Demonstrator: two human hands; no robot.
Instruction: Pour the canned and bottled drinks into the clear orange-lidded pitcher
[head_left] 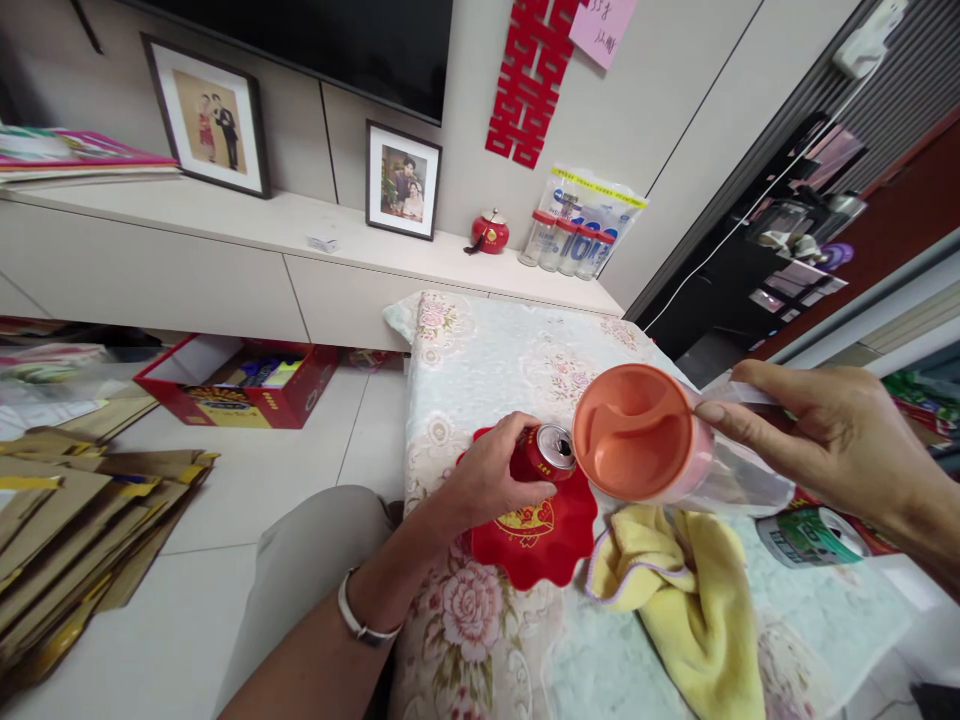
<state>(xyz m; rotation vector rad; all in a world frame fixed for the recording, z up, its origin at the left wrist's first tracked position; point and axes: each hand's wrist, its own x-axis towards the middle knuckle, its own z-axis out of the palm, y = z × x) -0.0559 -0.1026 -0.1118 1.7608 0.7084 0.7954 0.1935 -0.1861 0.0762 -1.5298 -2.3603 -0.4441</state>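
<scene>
My left hand [487,475] is wrapped round a red drink can [545,452] with its tab hole open. The can is over a red scalloped plate [559,535] with a gold print; whether it rests on it I cannot tell. In my right hand [810,430] is the handle of a clear plastic pitcher [739,475] with an orange lid [634,432]. The pitcher is tipped to the left, its lid beside the can's top. Any liquid in it is hard to make out. A crumpled yellow cloth [690,605] lies below the pitcher.
A green can [810,537] lies tilted at the right of the flowered tablecloth [465,620]. Behind the table, a low cabinet [337,290] carries framed photos, a red pot [490,232] and red-lidded jars [566,245]. On the floor are a red box [240,395] and flattened cardboard [82,530].
</scene>
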